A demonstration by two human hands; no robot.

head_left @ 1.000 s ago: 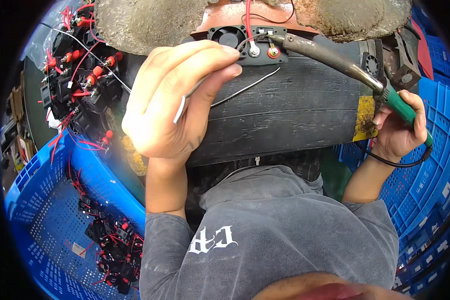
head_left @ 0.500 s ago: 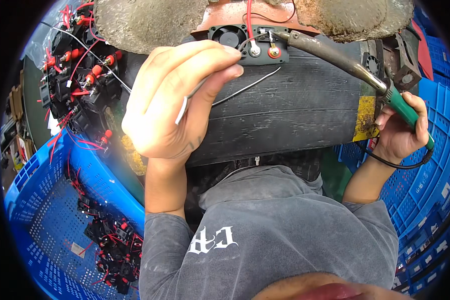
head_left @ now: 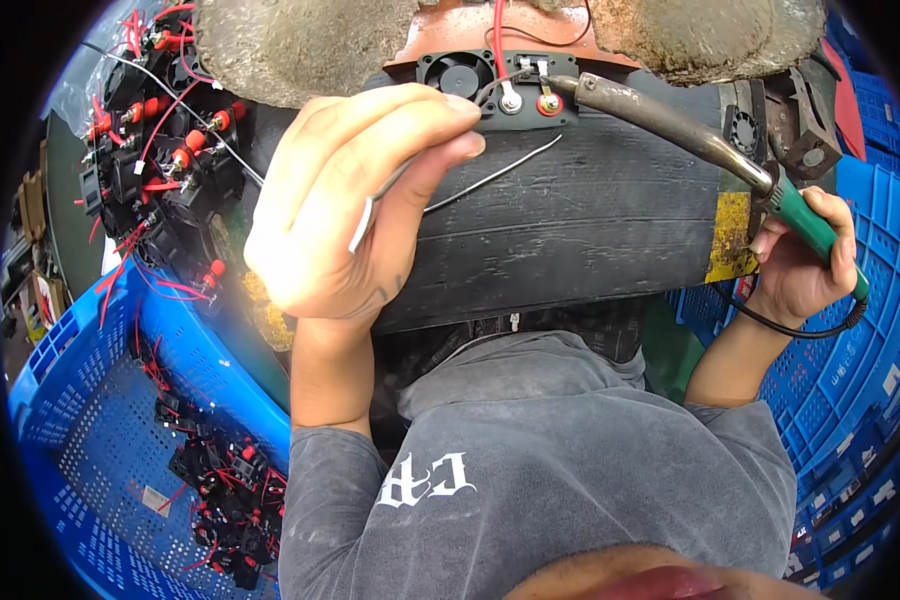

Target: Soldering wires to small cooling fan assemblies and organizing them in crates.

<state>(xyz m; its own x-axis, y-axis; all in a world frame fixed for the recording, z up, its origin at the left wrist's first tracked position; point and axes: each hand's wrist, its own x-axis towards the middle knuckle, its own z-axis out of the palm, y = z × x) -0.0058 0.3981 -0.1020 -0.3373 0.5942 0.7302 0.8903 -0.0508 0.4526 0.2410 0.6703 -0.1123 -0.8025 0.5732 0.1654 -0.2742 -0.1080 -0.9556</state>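
The left hand [head_left: 355,200] pinches a thin solder wire [head_left: 490,180] over the black worktop [head_left: 590,230]. The right hand [head_left: 795,265] grips a green-handled soldering iron [head_left: 670,125], its tip at the small fan assembly [head_left: 500,85] on the worktop's far edge.

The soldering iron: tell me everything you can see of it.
The soldering iron has a green handle, a black collar and a long, discoloured brownish metal barrel that narrows to a tip. It lies slanted, handle low at the right, tip up and left. The right hand grips the handle; a black cord loops out below that hand. The tip sits at the terminals of a small black fan module, beside a thin solder wire that the left hand feeds in.
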